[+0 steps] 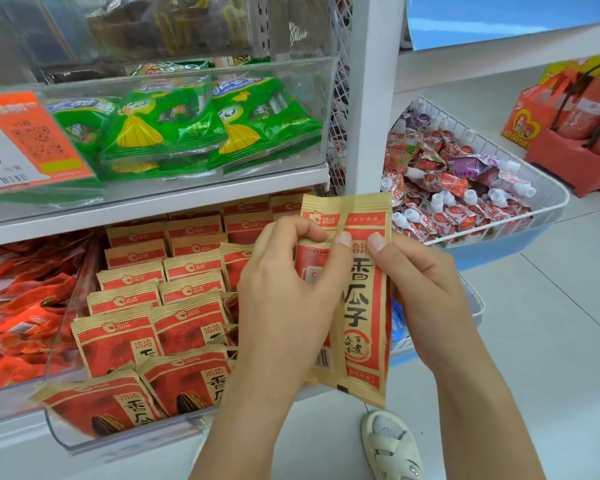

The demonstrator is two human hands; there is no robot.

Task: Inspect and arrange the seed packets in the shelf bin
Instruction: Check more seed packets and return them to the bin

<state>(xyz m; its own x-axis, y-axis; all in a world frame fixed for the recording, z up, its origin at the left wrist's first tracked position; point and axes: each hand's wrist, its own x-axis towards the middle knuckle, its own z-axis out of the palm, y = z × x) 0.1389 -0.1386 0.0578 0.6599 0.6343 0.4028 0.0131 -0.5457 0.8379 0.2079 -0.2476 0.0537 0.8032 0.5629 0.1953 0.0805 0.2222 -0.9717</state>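
- Both hands hold tan-and-red seed packets point(362, 299) upright in front of the shelf, right of the bin.
- The left hand point(288, 299) pinches the packets, thumb on the front, fingers point(291, 233) curled over the top left.
- The right hand point(426, 289) grips the right edge, thumb pressed on the front face.
- The clear shelf bin point(125, 441) holds rows of matching packets point(184, 327).
- Above, another clear bin holds green packets point(174, 126).
- A wire basket point(548, 209) of pouches sits right; pale tiled floor below.

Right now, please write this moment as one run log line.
step: inspect | left hand: pinches held seed packet | right hand: grips its right edge | packet: upright, before clear shelf bin | placed: not yet
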